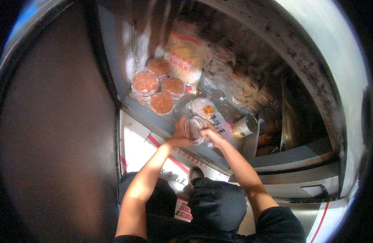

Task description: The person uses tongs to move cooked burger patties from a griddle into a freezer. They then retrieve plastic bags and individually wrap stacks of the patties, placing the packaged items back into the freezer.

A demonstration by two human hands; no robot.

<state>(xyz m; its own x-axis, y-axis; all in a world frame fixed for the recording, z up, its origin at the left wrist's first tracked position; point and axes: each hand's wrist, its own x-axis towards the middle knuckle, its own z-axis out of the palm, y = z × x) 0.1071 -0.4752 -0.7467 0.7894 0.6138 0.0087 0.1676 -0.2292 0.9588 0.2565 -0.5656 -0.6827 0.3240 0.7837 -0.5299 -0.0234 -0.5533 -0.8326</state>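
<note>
Between my two hands is a stack of frozen patties [195, 130], partly wrapped in clear plastic. My left hand [181, 133] grips the stack from its left side. From the right, my right hand [213, 135] holds it along with a crumpled edge of the plastic. Just beyond lies a printed clear plastic bag [208, 111], with one end close to the right hand. To the left, unwrapped reddish-brown patties [161, 103] stand in several stacks with thin sheets between them, on the floor of an open freezer cabinet.
Behind the stacks leans a large printed bag [184, 57] with yellowish contents. Bagged frozen food [235, 82] fills the back right. A tin can [245, 126] lies tilted near a divider. The dark cabinet door [62, 127] stands at left; printed cartons [141, 139] lie below the sill [150, 118].
</note>
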